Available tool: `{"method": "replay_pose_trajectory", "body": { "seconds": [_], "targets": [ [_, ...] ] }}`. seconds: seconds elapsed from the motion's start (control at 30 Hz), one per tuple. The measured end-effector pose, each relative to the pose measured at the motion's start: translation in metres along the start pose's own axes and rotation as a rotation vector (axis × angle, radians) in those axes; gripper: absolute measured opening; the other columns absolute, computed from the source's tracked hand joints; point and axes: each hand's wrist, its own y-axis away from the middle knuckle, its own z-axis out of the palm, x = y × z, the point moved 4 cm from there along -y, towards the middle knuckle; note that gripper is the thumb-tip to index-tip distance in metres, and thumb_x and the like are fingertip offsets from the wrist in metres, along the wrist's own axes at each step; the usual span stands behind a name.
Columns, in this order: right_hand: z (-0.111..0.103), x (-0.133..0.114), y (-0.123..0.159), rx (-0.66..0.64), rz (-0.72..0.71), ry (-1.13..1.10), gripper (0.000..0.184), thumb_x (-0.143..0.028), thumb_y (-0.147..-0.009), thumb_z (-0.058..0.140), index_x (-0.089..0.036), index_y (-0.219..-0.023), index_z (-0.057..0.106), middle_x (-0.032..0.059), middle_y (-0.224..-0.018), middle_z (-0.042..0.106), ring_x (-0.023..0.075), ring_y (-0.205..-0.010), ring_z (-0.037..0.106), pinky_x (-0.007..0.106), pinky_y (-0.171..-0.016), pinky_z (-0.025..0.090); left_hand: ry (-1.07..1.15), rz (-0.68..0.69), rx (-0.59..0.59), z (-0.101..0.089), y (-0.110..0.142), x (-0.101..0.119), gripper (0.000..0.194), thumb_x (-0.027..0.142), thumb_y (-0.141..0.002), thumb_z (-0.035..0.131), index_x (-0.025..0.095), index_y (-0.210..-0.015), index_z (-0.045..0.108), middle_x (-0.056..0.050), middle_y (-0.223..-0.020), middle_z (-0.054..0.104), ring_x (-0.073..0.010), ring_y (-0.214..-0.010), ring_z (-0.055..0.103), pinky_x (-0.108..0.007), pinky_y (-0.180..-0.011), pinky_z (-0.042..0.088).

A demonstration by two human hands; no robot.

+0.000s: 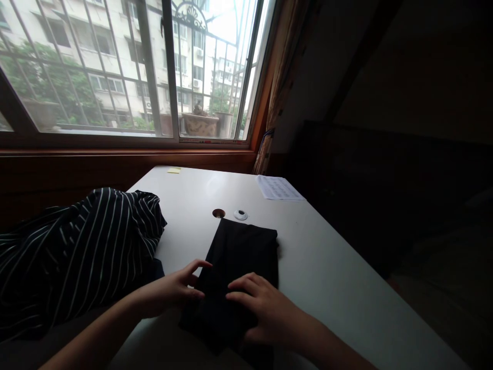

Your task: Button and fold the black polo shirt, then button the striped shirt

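A folded black garment [244,249] lies on the white table in front of me, its far part flat and its near part bunched and dark. At its left edge is my left hand [179,290], with thumb and fingers apart and the fingertips touching the cloth. My right hand [265,311] rests on the near right part of the garment, fingers stretched out over the fabric and thumb lower down. I see no fold pinched in either hand. The kind of garment cannot be made out.
A heap of black-and-white striped cloth [103,241] covers the table's left side. Beyond the garment are a round cable hole [219,213] and a small round cap [241,215]. Printed papers [280,188] and a yellow note [174,170] lie near the far edge of the table [327,267], below a barred window.
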Motion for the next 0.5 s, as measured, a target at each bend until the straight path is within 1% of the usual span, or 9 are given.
{"method": "replay_pose_trajectory", "body": {
  "seconds": [0.07, 0.13, 0.17, 0.23, 0.33, 0.4, 0.43, 0.47, 0.5],
  "targets": [
    [0.005, 0.003, 0.002, 0.013, -0.018, 0.066, 0.057, -0.026, -0.073, 0.076, -0.025, -0.129, 0.061, 0.0079, -0.127, 0.063, 0.0289, -0.113, 0.055, 0.048, -0.104, 0.041, -0.018, -0.034, -0.037, 0.000, 0.004, 0.001, 0.074, 0.027, -0.075, 0.079, 0.032, -0.137, 0.040, -0.003, -0.103, 0.064, -0.0197, -0.085, 0.065, -0.028, -0.071, 0.046],
    [0.002, 0.007, 0.005, 0.025, -0.058, 0.073, 0.041, -0.012, -0.079, 0.064, -0.024, -0.119, 0.067, 0.0068, -0.115, 0.069, 0.0238, -0.101, 0.060, 0.041, -0.094, 0.047, -0.054, -0.039, -0.043, -0.002, 0.006, 0.003, 0.074, 0.027, -0.076, 0.077, 0.033, -0.139, 0.039, -0.002, -0.100, 0.064, -0.0185, -0.082, 0.065, -0.027, -0.068, 0.046],
    [-0.002, 0.008, 0.006, 0.036, -0.077, 0.058, 0.038, -0.007, -0.080, 0.059, -0.023, -0.113, 0.069, 0.0063, -0.109, 0.070, 0.0217, -0.096, 0.061, 0.037, -0.088, 0.049, -0.075, -0.037, -0.040, -0.002, 0.007, 0.004, 0.074, 0.027, -0.077, 0.077, 0.033, -0.140, 0.038, -0.002, -0.099, 0.064, -0.0181, -0.081, 0.065, -0.027, -0.068, 0.045],
    [-0.018, 0.009, 0.006, 0.066, -0.085, -0.013, 0.035, -0.004, -0.082, 0.054, -0.022, -0.106, 0.072, 0.0059, -0.100, 0.070, 0.0188, -0.089, 0.062, 0.031, -0.079, 0.050, -0.108, -0.034, -0.034, -0.003, 0.007, 0.004, 0.075, 0.026, -0.078, 0.075, 0.034, -0.142, 0.037, -0.002, -0.098, 0.064, -0.0178, -0.081, 0.064, -0.028, -0.069, 0.045],
    [-0.059, 0.013, -0.001, 0.175, -0.038, -0.167, 0.029, -0.006, -0.081, 0.055, -0.020, -0.100, 0.072, 0.0047, -0.094, 0.068, 0.0162, -0.083, 0.064, 0.027, -0.073, 0.049, -0.129, -0.034, -0.033, -0.004, 0.006, 0.003, 0.081, 0.025, -0.078, 0.075, 0.035, -0.145, 0.032, -0.001, -0.095, 0.064, -0.0177, -0.080, 0.064, -0.030, -0.071, 0.046],
    [-0.096, 0.026, -0.011, 0.324, 0.014, -0.219, 0.024, -0.010, -0.083, 0.055, -0.021, -0.095, 0.073, 0.0030, -0.090, 0.069, 0.0160, -0.081, 0.064, 0.027, -0.073, 0.049, -0.131, -0.031, -0.026, -0.005, 0.005, 0.001, 0.084, 0.025, -0.077, 0.075, 0.035, -0.146, 0.029, 0.000, -0.093, 0.064, -0.0182, -0.080, 0.064, -0.031, -0.071, 0.047],
    [-0.116, 0.038, -0.017, 0.422, 0.064, -0.212, 0.023, -0.013, -0.084, 0.055, -0.022, -0.095, 0.073, 0.0028, -0.091, 0.070, 0.0172, -0.085, 0.065, 0.029, -0.077, 0.049, -0.129, -0.031, -0.024, -0.005, 0.004, 0.001, 0.084, 0.024, -0.077, 0.076, 0.035, -0.146, 0.029, 0.000, -0.093, 0.064, -0.0186, -0.081, 0.065, -0.031, -0.072, 0.047],
    [-0.136, 0.053, -0.021, 0.547, 0.121, -0.202, 0.021, -0.017, -0.085, 0.056, -0.022, -0.096, 0.073, 0.0030, -0.095, 0.071, 0.0188, -0.091, 0.065, 0.030, -0.082, 0.049, -0.128, -0.032, -0.024, -0.006, 0.004, 0.001, 0.083, 0.024, -0.076, 0.076, 0.034, -0.145, 0.029, 0.000, -0.093, 0.064, -0.0189, -0.081, 0.065, -0.031, -0.072, 0.047],
    [-0.155, 0.071, -0.024, 0.701, 0.187, -0.192, 0.021, -0.022, -0.086, 0.056, -0.022, -0.098, 0.073, 0.0033, -0.098, 0.072, 0.0200, -0.093, 0.066, 0.032, -0.084, 0.049, -0.127, -0.036, -0.028, -0.007, 0.004, 0.001, 0.081, 0.025, -0.076, 0.076, 0.033, -0.143, 0.031, 0.000, -0.092, 0.064, -0.0191, -0.082, 0.065, -0.031, -0.072, 0.047]
  ]
}}
